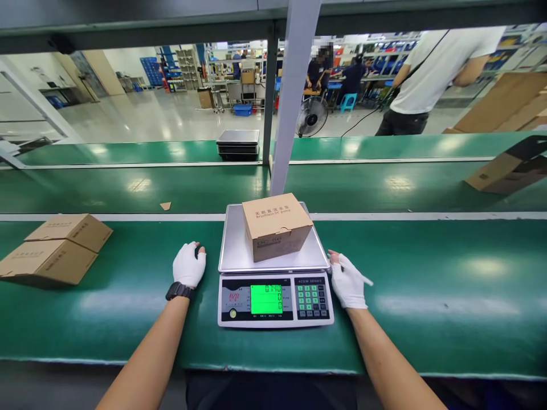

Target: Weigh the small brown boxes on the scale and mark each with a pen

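Note:
A brown cardboard box printed "Brushless DC pump" sits slightly turned on the metal plate of a weighing scale. The scale's green display reads about 0.740 on its top line. My left hand, in a white glove with bare fingertips, rests on the green bench left of the scale. Its fingers are loosely bent, a gap shows beside the thumb, and it holds nothing. My right hand, gloved alike, lies at the scale's right edge, fingers apart and fingertips close to the plate's corner. Whether they touch it I cannot tell.
Two cardboard boxes stand together at the left. A scrap of cardboard lies beyond the white strip. An upright post rises behind the scale. Farther off are a stacked scale, an open carton, a fan and a person in white.

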Demonstrator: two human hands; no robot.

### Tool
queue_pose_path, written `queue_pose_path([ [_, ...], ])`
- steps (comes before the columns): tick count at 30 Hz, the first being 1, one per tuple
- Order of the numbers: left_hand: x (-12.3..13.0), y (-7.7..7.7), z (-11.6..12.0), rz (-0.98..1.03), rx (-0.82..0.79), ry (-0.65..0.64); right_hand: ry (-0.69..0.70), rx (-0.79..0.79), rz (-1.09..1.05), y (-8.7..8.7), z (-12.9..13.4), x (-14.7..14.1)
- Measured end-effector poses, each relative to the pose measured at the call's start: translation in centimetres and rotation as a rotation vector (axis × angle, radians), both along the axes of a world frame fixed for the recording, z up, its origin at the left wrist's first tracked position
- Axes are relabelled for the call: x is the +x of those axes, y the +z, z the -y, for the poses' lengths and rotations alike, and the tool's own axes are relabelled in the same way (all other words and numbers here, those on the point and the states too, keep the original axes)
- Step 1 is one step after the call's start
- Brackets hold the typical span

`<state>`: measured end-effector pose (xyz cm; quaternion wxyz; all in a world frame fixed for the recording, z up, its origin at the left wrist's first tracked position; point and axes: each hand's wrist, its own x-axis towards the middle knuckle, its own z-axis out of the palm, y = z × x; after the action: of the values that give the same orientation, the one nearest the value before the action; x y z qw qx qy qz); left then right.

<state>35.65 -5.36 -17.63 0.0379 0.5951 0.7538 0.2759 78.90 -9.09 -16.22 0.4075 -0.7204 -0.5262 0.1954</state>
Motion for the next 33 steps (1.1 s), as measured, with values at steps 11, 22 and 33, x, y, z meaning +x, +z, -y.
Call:
queue_pose_path([
  [11,4.0,4.3,4.6,0.491,0.068,0.052,0.048,0.009,-0.225,1.4,-2.1,2.0],
  [22,13.2,15.4,0.8,0.873,0.17,-0.606,0.475,0.415,-0.219,19.8,-4.9,-6.7],
  [33,13.4,14.9,-0.6,1.02,0.107,-0.665,0.609,0.18,0.283,22.1,-9.2,-11.6],
])
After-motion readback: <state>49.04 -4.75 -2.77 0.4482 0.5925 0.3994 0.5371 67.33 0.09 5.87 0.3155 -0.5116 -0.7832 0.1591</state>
